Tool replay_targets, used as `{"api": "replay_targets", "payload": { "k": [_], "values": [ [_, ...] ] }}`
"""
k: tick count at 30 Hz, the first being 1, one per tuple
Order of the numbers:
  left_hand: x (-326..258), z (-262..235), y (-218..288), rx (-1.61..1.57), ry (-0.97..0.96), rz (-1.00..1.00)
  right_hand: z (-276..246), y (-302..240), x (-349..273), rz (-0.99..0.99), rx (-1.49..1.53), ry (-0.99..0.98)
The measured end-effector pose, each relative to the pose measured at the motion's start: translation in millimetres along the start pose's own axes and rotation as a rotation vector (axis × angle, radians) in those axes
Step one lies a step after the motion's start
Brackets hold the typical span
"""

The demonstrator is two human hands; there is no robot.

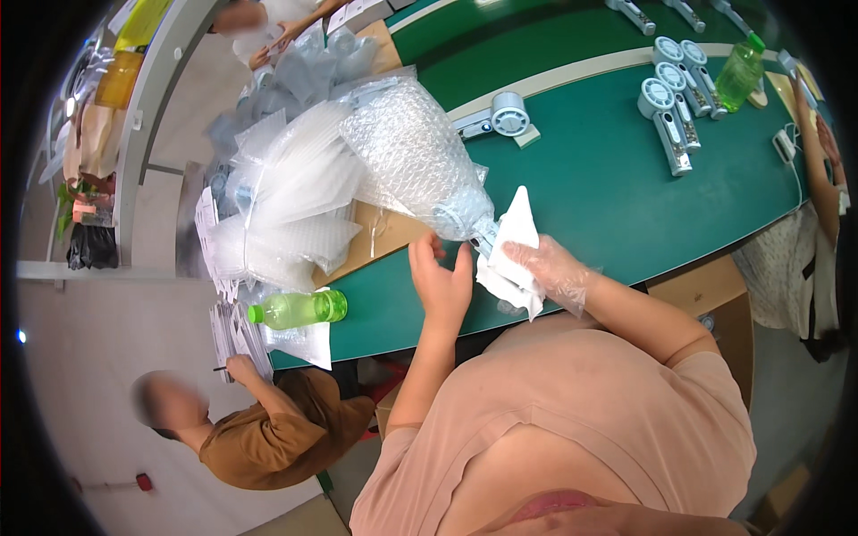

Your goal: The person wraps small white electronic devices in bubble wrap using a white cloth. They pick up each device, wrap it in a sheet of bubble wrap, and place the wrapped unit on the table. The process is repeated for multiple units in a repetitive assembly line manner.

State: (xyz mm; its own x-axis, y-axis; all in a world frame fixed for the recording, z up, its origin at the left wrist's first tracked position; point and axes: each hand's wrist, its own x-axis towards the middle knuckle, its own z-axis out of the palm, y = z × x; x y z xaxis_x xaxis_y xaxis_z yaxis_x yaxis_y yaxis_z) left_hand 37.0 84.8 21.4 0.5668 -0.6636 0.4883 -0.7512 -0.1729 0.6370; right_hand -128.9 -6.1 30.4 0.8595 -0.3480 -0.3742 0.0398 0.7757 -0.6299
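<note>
My left hand [440,279] is bare, with thumb and fingers curved and apart, just below the bubble-wrap bag [407,134]. A light-blue shower head [483,239] pokes out of the bag's near end, its round head blurred by the plastic. My right hand [547,266] wears a clear plastic glove and is closed on a white cloth [514,234] beside the handle. Whether its hidden fingers also grip the handle cannot be made out.
White bubble bags [295,188] pile up on cardboard at left, near a green bottle [299,309]. Several shower heads [668,129] and another green bottle [740,76] stand at the right of the green table [590,188]. A person in brown [277,438] writes at left; others work at far left and right.
</note>
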Motion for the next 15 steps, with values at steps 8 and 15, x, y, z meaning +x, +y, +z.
{"api": "replay_targets", "payload": {
  "k": [8,15],
  "values": [
    [5,9,-10,-0.208,-0.278,0.044,9,22,10,-0.066,0.079,0.174],
    [-5,31,-9,-0.176,-0.303,0.15,3,8,4,-0.078,-0.055,0.261]
  ]
}}
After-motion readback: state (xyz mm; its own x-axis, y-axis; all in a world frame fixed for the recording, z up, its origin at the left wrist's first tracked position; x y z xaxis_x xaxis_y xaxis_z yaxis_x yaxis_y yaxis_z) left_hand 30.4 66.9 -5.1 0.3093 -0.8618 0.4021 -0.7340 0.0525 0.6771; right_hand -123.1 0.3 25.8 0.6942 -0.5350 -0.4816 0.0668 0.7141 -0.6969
